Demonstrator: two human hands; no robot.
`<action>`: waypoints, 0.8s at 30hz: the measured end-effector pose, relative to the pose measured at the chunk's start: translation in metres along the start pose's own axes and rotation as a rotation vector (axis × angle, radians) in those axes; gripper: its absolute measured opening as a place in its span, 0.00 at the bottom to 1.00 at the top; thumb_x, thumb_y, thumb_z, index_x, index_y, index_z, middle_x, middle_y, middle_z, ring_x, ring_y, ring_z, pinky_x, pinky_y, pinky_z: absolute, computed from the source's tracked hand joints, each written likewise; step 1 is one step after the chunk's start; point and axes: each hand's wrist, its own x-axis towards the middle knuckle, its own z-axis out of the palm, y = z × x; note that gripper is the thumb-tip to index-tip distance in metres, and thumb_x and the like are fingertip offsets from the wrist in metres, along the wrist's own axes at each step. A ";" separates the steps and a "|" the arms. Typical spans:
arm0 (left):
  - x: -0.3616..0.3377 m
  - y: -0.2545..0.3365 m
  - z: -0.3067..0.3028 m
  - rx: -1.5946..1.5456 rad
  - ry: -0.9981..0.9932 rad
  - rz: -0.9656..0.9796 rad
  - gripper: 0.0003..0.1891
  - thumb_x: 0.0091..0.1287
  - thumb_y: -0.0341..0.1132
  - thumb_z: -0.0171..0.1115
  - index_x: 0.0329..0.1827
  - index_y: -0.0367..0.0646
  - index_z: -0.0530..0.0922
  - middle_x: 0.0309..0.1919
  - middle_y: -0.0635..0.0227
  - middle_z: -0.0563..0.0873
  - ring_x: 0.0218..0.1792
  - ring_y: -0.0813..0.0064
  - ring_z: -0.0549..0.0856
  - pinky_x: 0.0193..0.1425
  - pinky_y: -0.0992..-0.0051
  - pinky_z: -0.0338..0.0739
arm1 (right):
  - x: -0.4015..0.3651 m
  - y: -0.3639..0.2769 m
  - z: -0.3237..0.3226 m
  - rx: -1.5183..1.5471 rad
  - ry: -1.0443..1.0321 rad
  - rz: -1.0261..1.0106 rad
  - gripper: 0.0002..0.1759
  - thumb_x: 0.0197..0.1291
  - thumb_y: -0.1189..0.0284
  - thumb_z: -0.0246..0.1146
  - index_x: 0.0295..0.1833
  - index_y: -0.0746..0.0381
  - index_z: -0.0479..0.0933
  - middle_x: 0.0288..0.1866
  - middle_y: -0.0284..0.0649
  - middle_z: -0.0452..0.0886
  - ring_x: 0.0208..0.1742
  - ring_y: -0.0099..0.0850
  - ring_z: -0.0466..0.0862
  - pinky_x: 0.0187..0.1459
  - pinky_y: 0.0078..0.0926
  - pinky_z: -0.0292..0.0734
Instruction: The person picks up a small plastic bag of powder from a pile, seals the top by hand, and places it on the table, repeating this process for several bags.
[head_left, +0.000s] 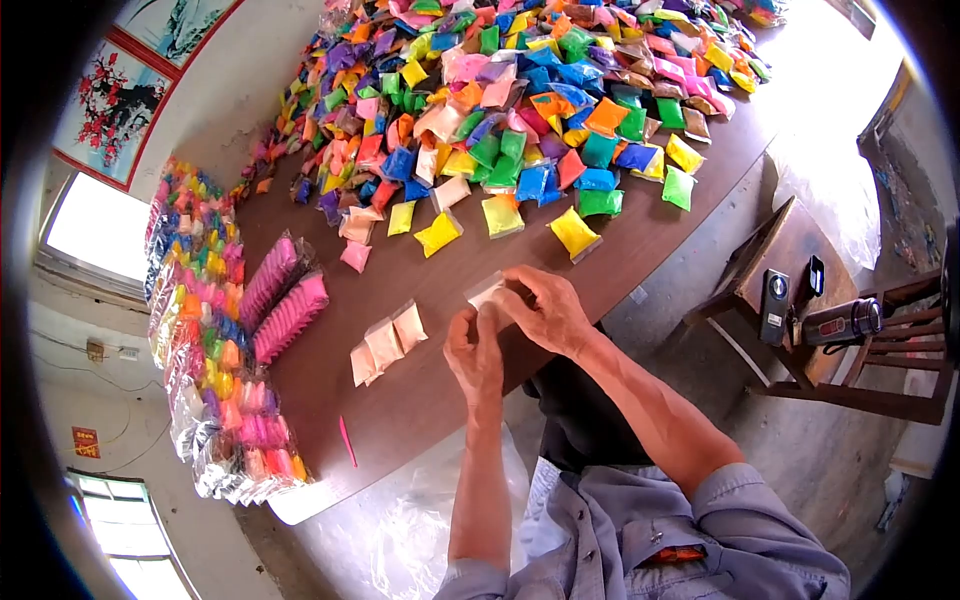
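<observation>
Between my two hands, over the near edge of the brown table (640,255), is a small clear packet with pale peach contents (484,289). My left hand (474,352) pinches its lower end with thumb and fingers. Closed at the packet's right side is my right hand (545,312), its fingertips close to the left thumb. Part of the packet is hidden behind the fingers. To the left of my hands, a short row of similar peach packets (385,344) lies overlapping on the table. Beyond my hands lies a yellow packet (574,233).
A large heap of many-coloured packets (500,140) covers the far table. Stacked bagged packets (215,340) line the left edge, beside pink packet rows (290,317). A thin pink stick (347,441) lies nearer. At right, a wooden stool (770,290) carries a dark flask (842,322).
</observation>
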 end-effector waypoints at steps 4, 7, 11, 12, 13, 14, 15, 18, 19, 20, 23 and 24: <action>0.001 0.001 -0.001 -0.059 -0.035 -0.071 0.13 0.78 0.37 0.65 0.41 0.33 0.82 0.28 0.71 0.81 0.32 0.81 0.76 0.37 0.73 0.73 | -0.001 -0.006 -0.004 0.087 0.012 0.028 0.16 0.71 0.65 0.69 0.55 0.66 0.84 0.48 0.50 0.89 0.46 0.48 0.90 0.47 0.38 0.85; 0.000 0.000 -0.003 -0.082 -0.049 -0.079 0.13 0.78 0.37 0.65 0.40 0.33 0.81 0.27 0.71 0.80 0.31 0.82 0.75 0.36 0.74 0.72 | -0.003 0.000 -0.001 0.070 0.018 -0.013 0.15 0.71 0.66 0.69 0.55 0.66 0.84 0.48 0.50 0.89 0.45 0.48 0.90 0.46 0.38 0.85; 0.001 -0.008 -0.003 -0.015 -0.007 -0.029 0.13 0.78 0.37 0.65 0.39 0.33 0.81 0.26 0.72 0.79 0.30 0.82 0.74 0.35 0.74 0.71 | -0.002 -0.005 -0.003 0.043 -0.009 -0.005 0.14 0.71 0.67 0.68 0.54 0.65 0.84 0.48 0.49 0.89 0.44 0.47 0.90 0.45 0.38 0.85; 0.001 -0.010 -0.003 -0.002 0.005 -0.008 0.13 0.78 0.37 0.65 0.39 0.33 0.80 0.26 0.72 0.79 0.30 0.81 0.74 0.34 0.74 0.72 | -0.002 -0.005 -0.003 0.043 -0.010 -0.005 0.14 0.71 0.67 0.68 0.54 0.65 0.84 0.48 0.49 0.89 0.44 0.47 0.90 0.45 0.38 0.85; 0.001 -0.012 -0.003 -0.002 0.005 -0.009 0.13 0.78 0.37 0.65 0.39 0.33 0.80 0.26 0.72 0.79 0.30 0.81 0.74 0.34 0.74 0.72 | -0.002 -0.005 -0.003 0.040 -0.008 -0.006 0.14 0.70 0.67 0.68 0.54 0.65 0.84 0.48 0.49 0.89 0.44 0.46 0.90 0.45 0.37 0.86; 0.001 -0.015 -0.003 0.001 0.001 -0.012 0.13 0.78 0.36 0.65 0.40 0.33 0.81 0.27 0.71 0.80 0.30 0.81 0.75 0.35 0.74 0.72 | -0.002 -0.005 -0.003 0.038 -0.005 -0.007 0.13 0.70 0.68 0.68 0.53 0.65 0.85 0.48 0.49 0.89 0.44 0.46 0.90 0.45 0.37 0.86; 0.002 -0.014 -0.003 0.004 -0.004 -0.015 0.13 0.78 0.36 0.65 0.40 0.33 0.82 0.27 0.71 0.81 0.30 0.81 0.76 0.35 0.74 0.72 | -0.002 -0.003 -0.003 0.038 -0.006 -0.006 0.13 0.70 0.68 0.68 0.53 0.65 0.85 0.48 0.49 0.89 0.44 0.46 0.90 0.45 0.37 0.86; 0.001 -0.008 0.000 -0.051 -0.010 -0.052 0.15 0.80 0.40 0.66 0.42 0.35 0.82 0.30 0.77 0.76 0.34 0.83 0.71 0.36 0.76 0.68 | -0.003 0.004 0.001 0.116 0.029 -0.007 0.12 0.69 0.69 0.69 0.53 0.65 0.85 0.47 0.49 0.89 0.44 0.45 0.90 0.45 0.35 0.86; 0.000 -0.006 -0.001 -0.050 -0.010 -0.053 0.15 0.80 0.40 0.66 0.42 0.35 0.82 0.30 0.77 0.76 0.34 0.83 0.71 0.36 0.76 0.68 | -0.002 0.006 0.001 0.115 0.033 -0.007 0.12 0.69 0.69 0.69 0.53 0.65 0.85 0.47 0.48 0.89 0.44 0.44 0.90 0.44 0.35 0.86; 0.000 -0.005 -0.001 -0.064 -0.011 -0.055 0.15 0.80 0.41 0.66 0.43 0.35 0.83 0.30 0.76 0.77 0.34 0.83 0.72 0.37 0.77 0.69 | -0.003 0.007 0.001 0.113 0.037 -0.007 0.12 0.69 0.70 0.69 0.52 0.65 0.85 0.47 0.48 0.89 0.44 0.44 0.90 0.44 0.34 0.86; -0.001 -0.006 -0.002 -0.062 -0.013 -0.053 0.15 0.80 0.41 0.66 0.44 0.35 0.84 0.32 0.76 0.80 0.35 0.83 0.74 0.39 0.77 0.71 | -0.003 0.009 0.003 0.126 0.024 -0.014 0.10 0.69 0.70 0.69 0.51 0.65 0.85 0.45 0.48 0.89 0.44 0.43 0.90 0.44 0.35 0.86; 0.000 -0.007 -0.003 -0.045 -0.011 -0.048 0.15 0.80 0.41 0.66 0.44 0.35 0.84 0.33 0.76 0.81 0.35 0.83 0.74 0.39 0.77 0.71 | -0.003 0.006 0.001 0.126 0.023 -0.014 0.10 0.69 0.70 0.69 0.51 0.65 0.85 0.45 0.48 0.89 0.44 0.43 0.90 0.44 0.35 0.86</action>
